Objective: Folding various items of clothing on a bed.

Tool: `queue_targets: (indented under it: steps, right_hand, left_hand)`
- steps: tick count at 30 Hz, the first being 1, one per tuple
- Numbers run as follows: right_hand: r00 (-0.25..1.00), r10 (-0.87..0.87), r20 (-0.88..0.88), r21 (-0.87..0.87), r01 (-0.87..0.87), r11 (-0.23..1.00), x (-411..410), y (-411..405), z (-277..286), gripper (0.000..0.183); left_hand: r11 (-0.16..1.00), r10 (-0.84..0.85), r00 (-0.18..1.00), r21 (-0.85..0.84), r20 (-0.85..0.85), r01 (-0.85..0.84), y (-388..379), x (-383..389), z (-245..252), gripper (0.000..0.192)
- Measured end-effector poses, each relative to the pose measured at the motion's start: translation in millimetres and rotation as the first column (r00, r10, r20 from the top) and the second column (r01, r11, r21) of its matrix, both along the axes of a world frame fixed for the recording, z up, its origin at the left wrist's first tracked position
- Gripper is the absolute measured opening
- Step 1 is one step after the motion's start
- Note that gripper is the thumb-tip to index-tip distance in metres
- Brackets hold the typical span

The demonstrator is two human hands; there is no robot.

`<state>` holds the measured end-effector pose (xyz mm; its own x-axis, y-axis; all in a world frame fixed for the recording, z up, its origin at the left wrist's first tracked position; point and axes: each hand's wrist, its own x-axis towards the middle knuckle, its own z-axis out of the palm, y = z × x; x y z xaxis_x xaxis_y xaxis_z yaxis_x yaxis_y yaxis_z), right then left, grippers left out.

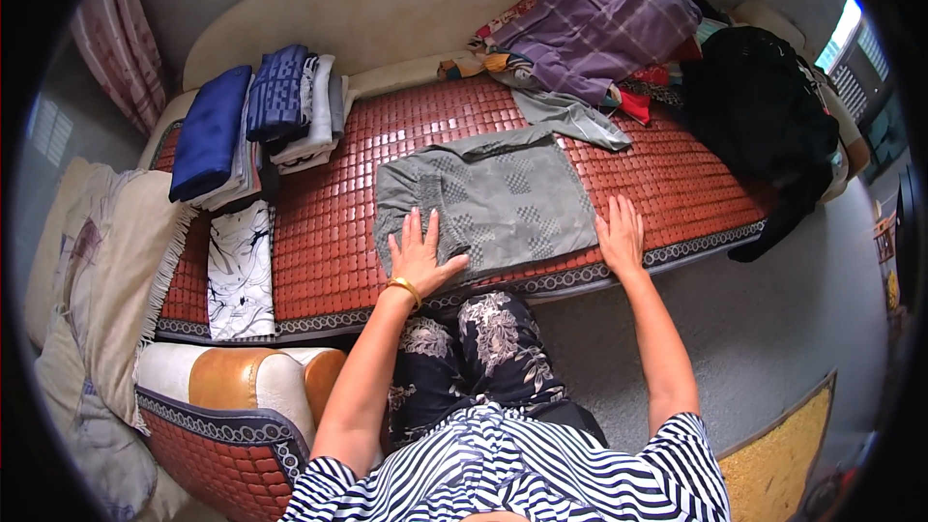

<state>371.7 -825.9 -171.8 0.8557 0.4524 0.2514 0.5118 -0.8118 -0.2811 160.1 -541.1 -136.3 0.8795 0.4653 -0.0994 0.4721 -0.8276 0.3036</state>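
A grey patterned garment (507,210) with a gathered elastic band at its left end lies spread before me on the red tile seat mat (319,232). One grey part of it, or of another garment, trails off towards the back; I cannot tell which. My left hand (424,250) rests flat on the gathered end, fingers spread, a gold bangle on the wrist. Beside the garment's right edge, my right hand (620,235) lies palm down on the mat with nothing held. Its fingertips are close to the cloth edge.
To the left stand stacks of folded clothes, topped by a blue garment (210,130) and a patterned blue one (278,90). A folded white printed cloth (241,272) lies nearer. A loose heap under a purple checked cloth (594,22) and a black garment (757,101) occupy the right.
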Motion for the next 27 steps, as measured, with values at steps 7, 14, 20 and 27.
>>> queue_targets:
  steps: [7, 14, 20, 27]
  right_hand:
    - [0.969, -0.211, 0.127, 0.161, 0.190, 0.969, -21.8, 4.0, 13.1, 0.037]
    - [0.989, -0.145, -0.021, 0.018, 0.145, 0.989, -30.9, 16.1, 30.4, 0.044]
    - [0.996, -0.071, -0.048, 0.010, 0.072, 0.997, -31.3, 14.2, 37.1, 0.042]
    - [0.997, 0.004, -0.080, -0.060, -0.009, 0.998, -30.2, 16.7, 39.6, 0.037]
  left_hand:
    - [0.956, -0.249, 0.754, 0.029, 0.608, 0.292, 34.9, 100.0, 44.6, 0.025]
    - [0.890, -0.454, 0.871, 0.145, 0.188, 0.433, 30.9, 259.4, 53.2, 0.024]
    - [0.937, -0.348, 0.937, 0.012, 0.006, 0.348, 13.1, 316.2, 16.2, 0.036]
    - [0.870, -0.488, 0.841, -0.049, -0.234, 0.491, 26.5, 347.4, 4.3, 0.041]
